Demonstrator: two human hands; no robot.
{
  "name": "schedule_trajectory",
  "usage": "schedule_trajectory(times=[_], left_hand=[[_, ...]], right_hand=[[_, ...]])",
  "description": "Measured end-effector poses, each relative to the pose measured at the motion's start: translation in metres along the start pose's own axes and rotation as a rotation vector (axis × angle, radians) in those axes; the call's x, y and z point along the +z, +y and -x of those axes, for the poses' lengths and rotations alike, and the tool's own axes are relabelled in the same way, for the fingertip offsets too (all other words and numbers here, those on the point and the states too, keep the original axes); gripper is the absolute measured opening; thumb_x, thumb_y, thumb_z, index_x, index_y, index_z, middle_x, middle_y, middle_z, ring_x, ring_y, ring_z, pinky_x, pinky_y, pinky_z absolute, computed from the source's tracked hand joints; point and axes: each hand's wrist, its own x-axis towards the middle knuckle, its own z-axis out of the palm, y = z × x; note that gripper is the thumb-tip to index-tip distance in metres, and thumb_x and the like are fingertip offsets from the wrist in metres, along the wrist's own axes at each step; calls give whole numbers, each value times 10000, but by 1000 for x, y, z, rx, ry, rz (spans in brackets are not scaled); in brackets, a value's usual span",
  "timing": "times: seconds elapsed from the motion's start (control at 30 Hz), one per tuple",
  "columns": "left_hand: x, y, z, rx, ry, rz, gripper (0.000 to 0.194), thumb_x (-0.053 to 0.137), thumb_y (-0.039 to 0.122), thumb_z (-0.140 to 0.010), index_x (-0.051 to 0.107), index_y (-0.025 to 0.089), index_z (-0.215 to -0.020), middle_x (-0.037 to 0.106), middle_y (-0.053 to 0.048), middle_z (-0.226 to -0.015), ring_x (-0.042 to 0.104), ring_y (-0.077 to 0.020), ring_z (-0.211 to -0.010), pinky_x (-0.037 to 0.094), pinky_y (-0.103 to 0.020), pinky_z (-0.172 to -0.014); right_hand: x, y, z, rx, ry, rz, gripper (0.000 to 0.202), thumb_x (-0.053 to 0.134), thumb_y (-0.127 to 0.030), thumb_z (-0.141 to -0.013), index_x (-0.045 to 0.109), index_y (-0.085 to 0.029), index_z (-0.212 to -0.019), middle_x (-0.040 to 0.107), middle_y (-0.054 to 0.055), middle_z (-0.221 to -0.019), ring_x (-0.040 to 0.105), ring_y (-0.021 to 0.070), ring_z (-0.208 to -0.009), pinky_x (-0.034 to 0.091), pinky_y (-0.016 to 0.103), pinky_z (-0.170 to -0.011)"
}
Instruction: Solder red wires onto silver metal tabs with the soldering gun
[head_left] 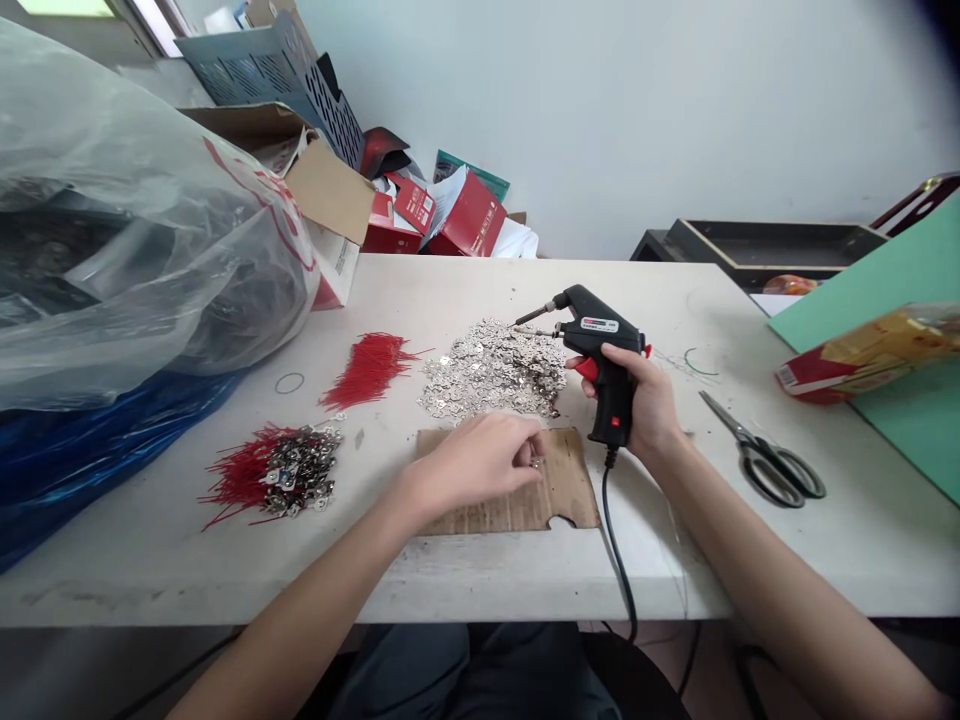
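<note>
My right hand (pixel 651 400) is wrapped round the grip of a black soldering gun (pixel 600 335) with a red trigger. Its tip points left, over a heap of small silver metal tabs (pixel 487 365). Over a piece of brown cardboard (pixel 480 512) my left hand (pixel 487 455) is bent, with thumb and fingers brought together. Something small and shiny shows at those fingertips, too small to name. Left of the heap lies a bundle of red wires (pixel 367 370). Nearer me on the left is a pile of red wires with metal tabs at their ends (pixel 274 475).
Scissors (pixel 765 455) lie at the right, near a red and yellow packet (pixel 862 360) and a green board (pixel 900 290). A large plastic bag (pixel 150 230) bulges over the left side. Red boxes (pixel 465 215) stand at the back. The gun's cord (pixel 619 560) drops over the front edge.
</note>
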Motion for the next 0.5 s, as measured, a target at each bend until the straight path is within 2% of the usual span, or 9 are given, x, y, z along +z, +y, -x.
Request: schedule_trajectory(times=[0.23,0.5], left_hand=[[3,2,1,-33,35,-61,134,793,313,-970,766,225,-872,781,17,-862,668,-163,-802,392,-332,-684],[5,7,0,-8,45,-32,174,841,272,-949,750,207,-816,764,22,-807,662,-150,-758,411,-312,-672]], right_hand=[[-1,0,1,17,-10,0,443,867,-441,-784,789,-123,-1081,828,120,-931,581,120,-563,394,235,-444],[1,0,1,11,-28,14,387,863,-435,-779,784,-144,-1022,830,115,-925,570,117,-564,402,227,-443]])
